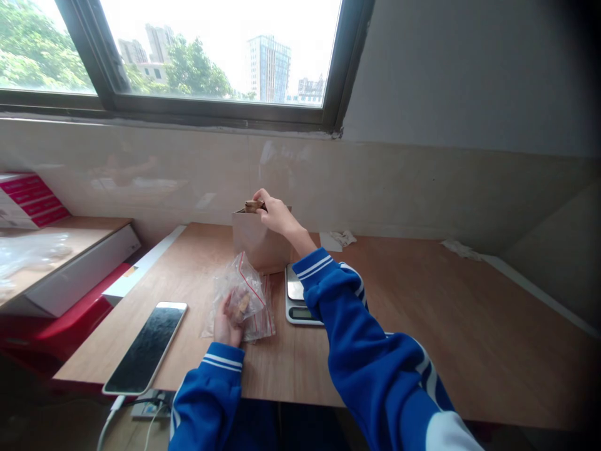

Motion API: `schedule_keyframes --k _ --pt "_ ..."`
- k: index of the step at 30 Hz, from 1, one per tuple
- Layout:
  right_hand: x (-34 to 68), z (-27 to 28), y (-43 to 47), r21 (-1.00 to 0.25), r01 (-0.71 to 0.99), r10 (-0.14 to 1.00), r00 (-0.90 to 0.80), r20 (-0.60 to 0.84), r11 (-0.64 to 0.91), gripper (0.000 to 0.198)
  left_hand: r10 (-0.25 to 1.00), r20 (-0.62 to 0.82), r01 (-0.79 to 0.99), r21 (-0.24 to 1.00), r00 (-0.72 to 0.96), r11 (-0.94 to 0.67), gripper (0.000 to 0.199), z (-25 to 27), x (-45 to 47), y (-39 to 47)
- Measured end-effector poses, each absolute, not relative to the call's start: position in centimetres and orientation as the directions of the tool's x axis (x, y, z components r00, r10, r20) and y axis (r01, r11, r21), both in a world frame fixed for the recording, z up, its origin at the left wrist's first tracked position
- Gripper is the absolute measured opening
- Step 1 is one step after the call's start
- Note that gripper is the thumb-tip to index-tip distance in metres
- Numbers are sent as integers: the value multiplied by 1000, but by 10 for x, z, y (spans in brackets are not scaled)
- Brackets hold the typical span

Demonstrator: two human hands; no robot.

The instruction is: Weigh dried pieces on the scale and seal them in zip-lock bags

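My right hand point(277, 216) is at the top of a brown paper bag point(258, 241), its fingers closed around some brown, dry-looking pieces point(254, 205) whose kind I cannot make out. My left hand point(229, 322) grips a clear zip bag point(246, 279) with a red seal line, and a small tan piece point(243, 305) shows through the plastic. Beneath it lie more clear zip bags point(265, 319) on the wooden table point(399, 294). Partly covered by my right sleeve, a white kitchen scale point(294, 313) stands beside the paper bag.
A phone point(148, 347) with a charging cable point(113, 410) lies at the table's left front edge. Crumpled tissue point(344, 238) sits by the wall. On a second table at left are clear plastic bags point(28, 254) and a pink-and-white box point(32, 199). A red stool point(70, 319) stands below.
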State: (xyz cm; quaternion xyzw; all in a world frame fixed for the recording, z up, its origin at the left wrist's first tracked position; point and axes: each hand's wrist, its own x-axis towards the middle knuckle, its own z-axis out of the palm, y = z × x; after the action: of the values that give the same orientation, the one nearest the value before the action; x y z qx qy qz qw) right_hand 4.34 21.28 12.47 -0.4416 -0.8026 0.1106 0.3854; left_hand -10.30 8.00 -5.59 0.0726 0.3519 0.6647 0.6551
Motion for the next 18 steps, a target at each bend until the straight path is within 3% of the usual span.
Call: schedule_keyframes --k 9,14,16,18 --pt "50 111 217 -404 556 676 -477 561 727 21 917 -371 -818 567 -147 98 27 -52 -101 79" --pt "60 110 184 -545 347 637 -263 725 763 24 920 -367 -804 583 -136 114 28 -52 -102 78" --pt "65 105 163 -657 227 695 -248 675 719 25 925 -351 -789 605 -144 107 30 -50 -100 77" --pt "70 94 143 -767 178 759 -392 520 617 25 934 -318 -756 648 -163 89 32 -47 -96 74"
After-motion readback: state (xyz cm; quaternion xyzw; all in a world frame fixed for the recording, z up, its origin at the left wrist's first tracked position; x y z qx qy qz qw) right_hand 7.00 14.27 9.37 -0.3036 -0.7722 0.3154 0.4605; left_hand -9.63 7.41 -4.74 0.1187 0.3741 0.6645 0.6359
